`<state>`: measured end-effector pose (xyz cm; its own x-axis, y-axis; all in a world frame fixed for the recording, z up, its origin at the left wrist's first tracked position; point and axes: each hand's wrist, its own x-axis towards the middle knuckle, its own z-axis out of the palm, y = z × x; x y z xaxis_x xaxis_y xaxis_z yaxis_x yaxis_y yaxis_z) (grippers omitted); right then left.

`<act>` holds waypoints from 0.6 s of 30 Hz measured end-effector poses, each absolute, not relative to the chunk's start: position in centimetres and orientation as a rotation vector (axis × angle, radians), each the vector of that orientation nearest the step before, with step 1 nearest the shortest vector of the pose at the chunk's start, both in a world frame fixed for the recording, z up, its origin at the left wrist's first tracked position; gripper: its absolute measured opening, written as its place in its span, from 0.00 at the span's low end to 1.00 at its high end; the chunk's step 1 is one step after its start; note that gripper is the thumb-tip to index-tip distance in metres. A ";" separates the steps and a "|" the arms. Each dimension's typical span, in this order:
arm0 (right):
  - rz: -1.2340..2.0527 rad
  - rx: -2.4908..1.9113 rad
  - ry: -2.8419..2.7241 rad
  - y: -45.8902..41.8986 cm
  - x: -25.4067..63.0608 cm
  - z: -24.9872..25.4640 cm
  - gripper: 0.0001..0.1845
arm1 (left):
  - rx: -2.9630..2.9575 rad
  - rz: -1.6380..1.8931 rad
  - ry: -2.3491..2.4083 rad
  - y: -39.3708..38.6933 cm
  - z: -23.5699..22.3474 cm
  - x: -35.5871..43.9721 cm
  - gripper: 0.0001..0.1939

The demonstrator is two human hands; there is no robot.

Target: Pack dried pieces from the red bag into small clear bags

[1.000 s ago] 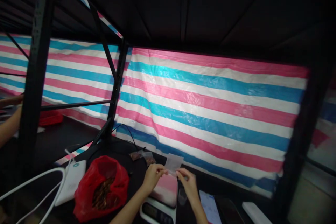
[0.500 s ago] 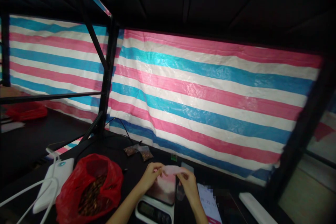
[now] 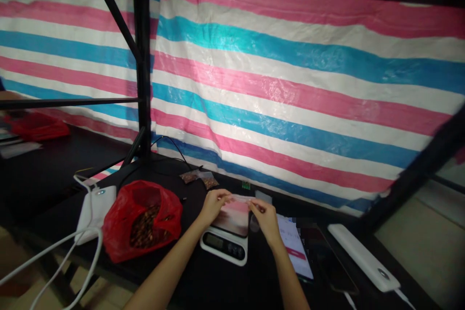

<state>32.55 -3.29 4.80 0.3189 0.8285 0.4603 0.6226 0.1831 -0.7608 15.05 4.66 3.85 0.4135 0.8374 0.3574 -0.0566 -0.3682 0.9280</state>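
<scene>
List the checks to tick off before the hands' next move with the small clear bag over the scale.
1. Both hands on the small clear plastic bag: ok, left hand and right hand pinch its ends.
2. Bag mouth open: cannot tell, too blurred.
3. White digital kitchen scale platform bare: ok, nothing seen on it.
4. Scale reading: cannot tell, display dark.
5. Red plastic bag of brown pieces open and near the left hand: ok.
6. Filled clear packets apart from the scale: ok.
</scene>
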 end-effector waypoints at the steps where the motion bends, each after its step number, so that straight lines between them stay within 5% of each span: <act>1: 0.250 -1.522 -1.371 -3.3 32.4 4.8 0.20 | 1.694 1.151 0.699 4.6 4.0 15.0 0.13; 18: 0.426 -1.419 -1.296 -3.0 32.4 3.9 0.21 | 1.611 1.159 0.692 3.5 4.2 15.7 0.16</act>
